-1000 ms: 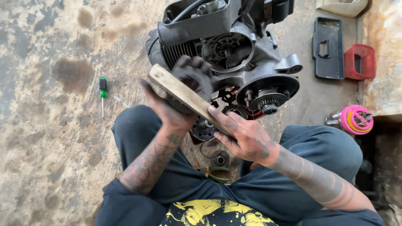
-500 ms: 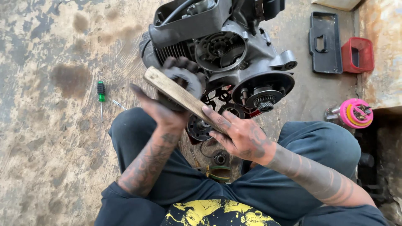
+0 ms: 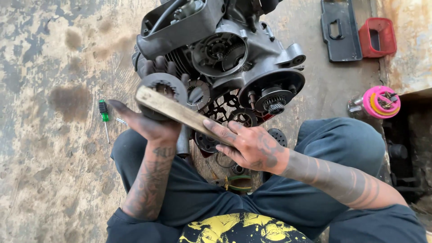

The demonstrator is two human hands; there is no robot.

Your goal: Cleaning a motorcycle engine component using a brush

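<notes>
The left hand (image 3: 150,126) is gripping a dark, greasy toothed clutch part (image 3: 163,90) while the right hand (image 3: 247,146) is pinching a worn wooden stick (image 3: 177,112) laid across it.

tattooed forearms, dark trousers, yellow-printed shirt

A round, dark, greasy toothed clutch part (image 3: 164,90) sits gripped in the left hand (image 3: 150,123), raised in front of the engine (image 3: 216,54). A flat, worn wooden bar (image 3: 177,112) lies slantwise across it, upper end at the left, lower end under the right hand (image 3: 249,146), whose fingers press along it.
</notes>
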